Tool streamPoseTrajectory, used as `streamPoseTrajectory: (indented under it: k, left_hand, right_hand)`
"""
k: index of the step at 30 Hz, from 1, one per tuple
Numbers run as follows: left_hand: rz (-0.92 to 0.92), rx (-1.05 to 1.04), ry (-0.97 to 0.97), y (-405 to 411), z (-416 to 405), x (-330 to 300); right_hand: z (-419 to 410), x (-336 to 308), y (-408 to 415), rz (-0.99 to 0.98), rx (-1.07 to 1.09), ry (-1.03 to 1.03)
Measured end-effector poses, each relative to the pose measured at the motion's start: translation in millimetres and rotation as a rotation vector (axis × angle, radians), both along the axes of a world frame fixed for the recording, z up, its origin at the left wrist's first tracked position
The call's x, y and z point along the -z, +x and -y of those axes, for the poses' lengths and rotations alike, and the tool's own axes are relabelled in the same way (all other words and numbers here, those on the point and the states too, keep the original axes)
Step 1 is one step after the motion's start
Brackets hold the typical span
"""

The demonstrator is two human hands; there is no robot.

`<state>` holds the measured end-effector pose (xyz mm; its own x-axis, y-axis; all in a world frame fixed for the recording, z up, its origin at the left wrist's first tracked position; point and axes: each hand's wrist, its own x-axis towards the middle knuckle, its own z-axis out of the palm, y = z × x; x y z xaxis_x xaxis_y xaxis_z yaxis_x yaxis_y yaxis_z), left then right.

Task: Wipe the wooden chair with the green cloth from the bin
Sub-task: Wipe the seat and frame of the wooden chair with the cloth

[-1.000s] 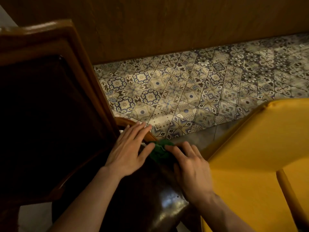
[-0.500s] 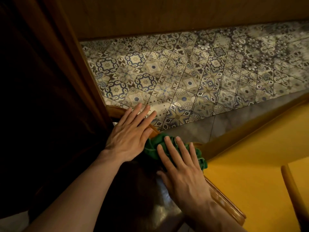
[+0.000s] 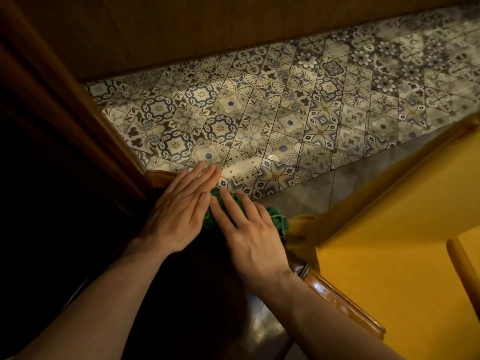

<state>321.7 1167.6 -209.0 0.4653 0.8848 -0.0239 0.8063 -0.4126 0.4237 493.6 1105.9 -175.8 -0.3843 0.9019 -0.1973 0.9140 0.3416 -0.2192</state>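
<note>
Since 0.5 s ago, both flat, unclenched hands, left hand [image 3: 181,211] and right hand [image 3: 253,237], pressed green cloth [image 3: 276,220] further along wooden chair [image 3: 337,302] seat's front edge; wiping underway.

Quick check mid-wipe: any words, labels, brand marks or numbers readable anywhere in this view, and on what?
None: no readable text, label, brand or number shows in this view.
The floor tiles carry only floral and geometric patterns, no lettering.
The green cloth, under the left hand and right hand, shows no tag.
The wooden chair and yellow chair are unmarked.
</note>
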Motion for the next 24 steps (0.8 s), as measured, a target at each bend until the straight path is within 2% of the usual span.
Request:
streamPoseTrajectory:
  k: [13, 24]
  left_hand:
    - [-0.179, -0.004, -0.004, 7, 4, 3]
    - [-0.2, 0.002, -0.019, 6, 1, 8]
  right_hand:
    - [42, -23, 53, 0.069, -0.016, -0.089]
    - [55, -35, 60, 0.182, -0.012, -0.138]
